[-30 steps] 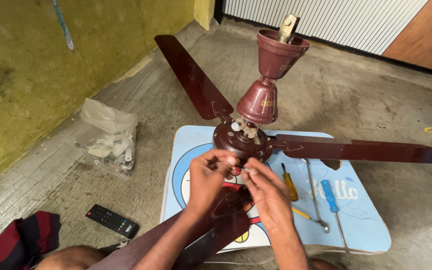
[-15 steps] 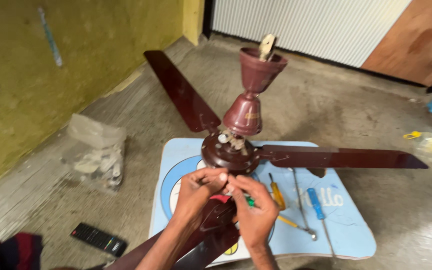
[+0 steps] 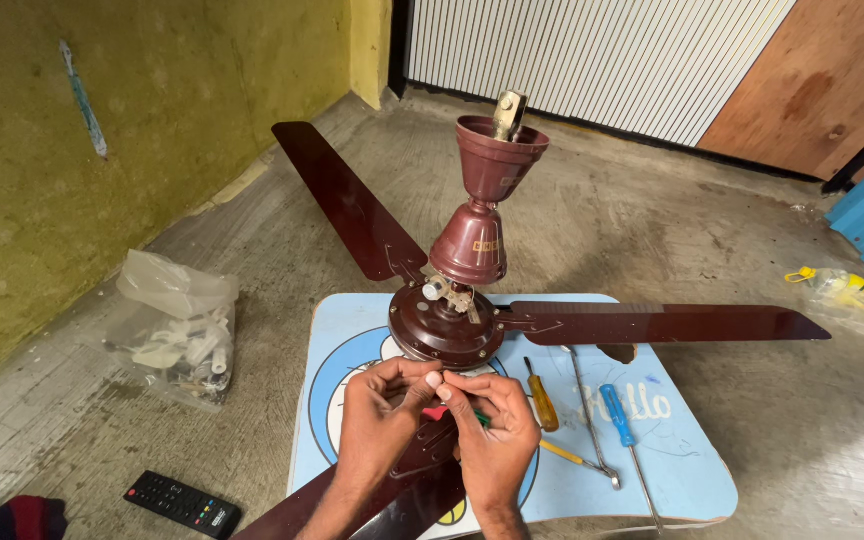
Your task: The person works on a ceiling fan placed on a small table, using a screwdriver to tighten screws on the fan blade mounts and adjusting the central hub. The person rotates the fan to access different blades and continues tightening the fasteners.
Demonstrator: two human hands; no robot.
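Hands meet at the near rim of the ceiling fan motor [image 3: 447, 325], fingertips pinched together on something small.

Left hand [image 3: 384, 410] and right hand [image 3: 492, 430] touch at the fingertips just in front of the motor, above the blade [image 3: 392, 490] that runs toward the person; a bit of red and green shows between the fingers, seemingly a small tool or wire, though what it is cannot be told. This looks like fiddly work where that near blade joins the motor, and the next move likely calls for a steady, fine grip. Just right of the motor lie a yellow-handled screwdriver [image 3: 542, 400] and a blue-handled screwdriver [image 3: 617, 415] on the light blue table [image 3: 692, 480]. The near blade's end is cut off at the frame's edge.
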